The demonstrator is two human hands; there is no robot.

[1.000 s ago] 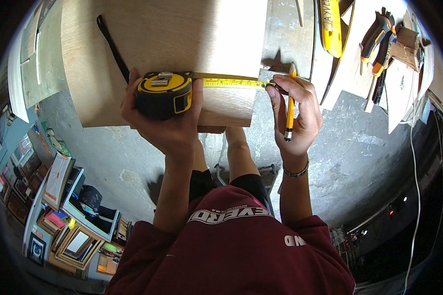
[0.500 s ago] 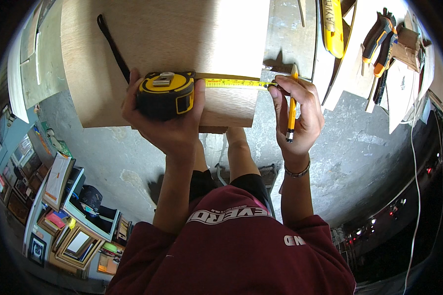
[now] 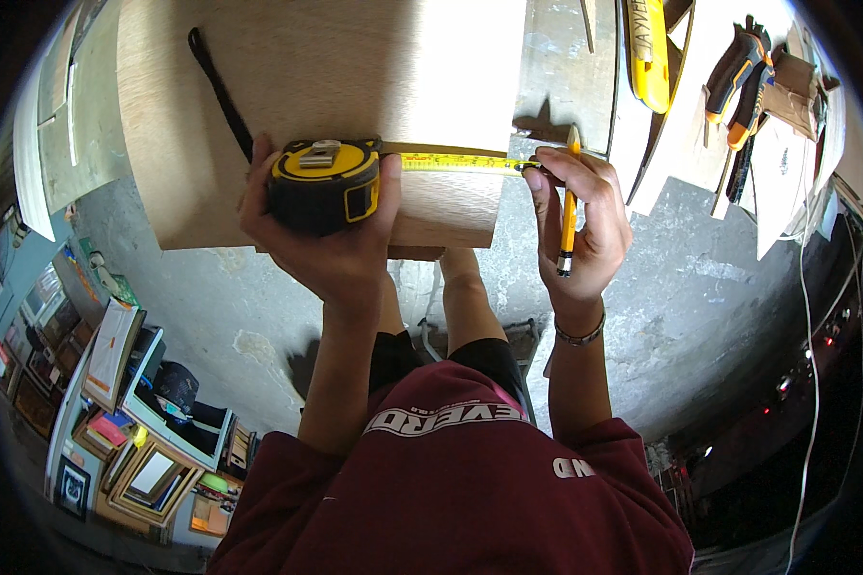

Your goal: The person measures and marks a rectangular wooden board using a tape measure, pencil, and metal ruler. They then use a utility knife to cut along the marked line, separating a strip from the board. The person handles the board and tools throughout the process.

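Over the board (image 3: pixel 307 81), the left hand (image 3: pixel 331 261) gripped the tape (image 3: pixel 316 187); its blade (image 3: pixel 460 163) ran left to right, pinched at the end by the right hand (image 3: pixel 593 216), whose pencil (image 3: pixel 569 216) pointed far.

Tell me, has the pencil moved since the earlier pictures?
No, not noticeably: the pencil in the right hand keeps about the same place relative to the pliers at upper right, so no direction of movement stands out.

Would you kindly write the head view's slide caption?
Left hand holds tape measure, right hand its blade end and pencil.
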